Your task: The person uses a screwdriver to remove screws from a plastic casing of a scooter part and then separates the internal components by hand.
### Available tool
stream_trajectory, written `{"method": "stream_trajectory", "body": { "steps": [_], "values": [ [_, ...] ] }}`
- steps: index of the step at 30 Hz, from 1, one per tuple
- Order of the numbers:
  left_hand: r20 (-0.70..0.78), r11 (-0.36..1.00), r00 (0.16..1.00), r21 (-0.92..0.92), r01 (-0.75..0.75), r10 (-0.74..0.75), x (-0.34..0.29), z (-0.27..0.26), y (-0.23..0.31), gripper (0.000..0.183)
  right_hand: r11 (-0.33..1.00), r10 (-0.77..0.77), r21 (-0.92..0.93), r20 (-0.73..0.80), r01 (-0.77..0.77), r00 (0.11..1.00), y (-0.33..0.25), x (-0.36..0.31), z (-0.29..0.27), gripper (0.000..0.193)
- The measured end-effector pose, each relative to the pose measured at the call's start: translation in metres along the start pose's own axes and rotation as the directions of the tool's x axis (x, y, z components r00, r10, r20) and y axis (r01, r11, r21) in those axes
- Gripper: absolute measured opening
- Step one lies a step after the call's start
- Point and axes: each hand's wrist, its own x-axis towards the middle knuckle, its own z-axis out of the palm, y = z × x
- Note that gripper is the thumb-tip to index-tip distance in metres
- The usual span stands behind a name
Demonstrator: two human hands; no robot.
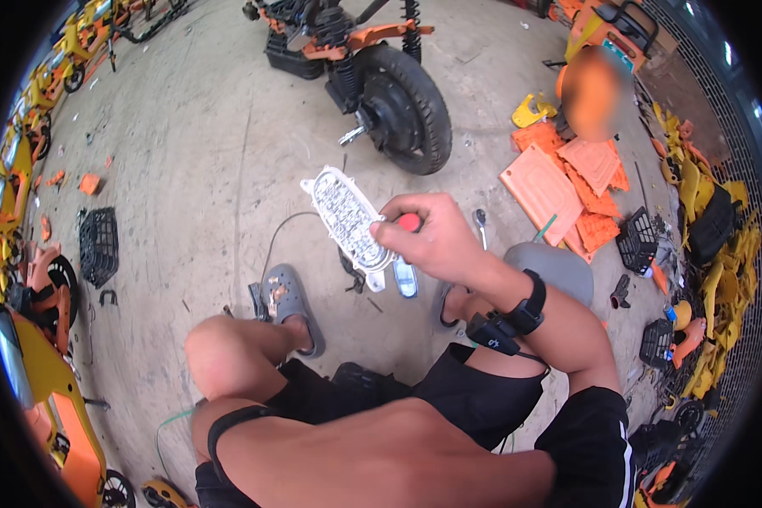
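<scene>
My right hand (436, 233) is closed on the near right edge of an oval lamp lens (345, 216), thumb on its face. The lens is clear and silvery, with a faceted pattern and small tabs on its rim. A red round cap-like piece (409, 223) shows between my thumb and fingers; I cannot tell whether it is held. Just under the hand is a clear bluish object (405, 278), partly covered. A black strap with a small box (495, 333) is on my right wrist. Across the bottom lies a bare arm with a black band; my left hand is out of sight.
A motorbike's rear wheel (406, 110) stands ahead. Orange panels (542, 190) are stacked on the right, near a grey round seat-like thing (552, 269) and a ratchet (481, 227). Black crates (100, 245) and yellow scooters (42, 372) line the left. Yellow parts (720, 313) pile up at far right.
</scene>
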Motion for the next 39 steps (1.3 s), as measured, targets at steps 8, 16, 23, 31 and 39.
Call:
{"method": "stream_trajectory", "body": {
  "steps": [8,16,23,31,39],
  "values": [
    [-0.616,0.969,0.753,-0.085,0.231,-0.234,0.002,-0.043,-0.017,0.008,0.997,0.056,0.048,-0.059,-0.054,0.997,0.005,0.000,-0.004,0.029],
    [-0.861,0.913,0.388,-0.395,-0.100,-0.329,-0.046,-0.118,-0.116,0.018,0.985,0.090,0.156,-0.079,-0.076,0.993,-0.004,-0.002,-0.001,0.023],
    [-0.873,0.825,0.388,-0.437,-0.357,-0.295,-0.026,-0.104,-0.120,0.034,0.958,0.142,0.269,-0.156,-0.097,0.978,-0.002,-0.003,-0.008,0.024],
    [-0.867,0.765,0.327,-0.490,-0.418,-0.376,-0.026,-0.094,-0.111,0.036,0.930,0.136,0.363,-0.173,-0.065,0.975,-0.002,-0.001,-0.007,0.025],
    [-0.770,0.593,0.496,-0.631,-0.500,-0.401,-0.028,-0.105,-0.123,0.052,0.921,0.134,0.386,-0.196,-0.049,0.971,-0.006,-0.002,-0.010,0.023]
  ]
}}
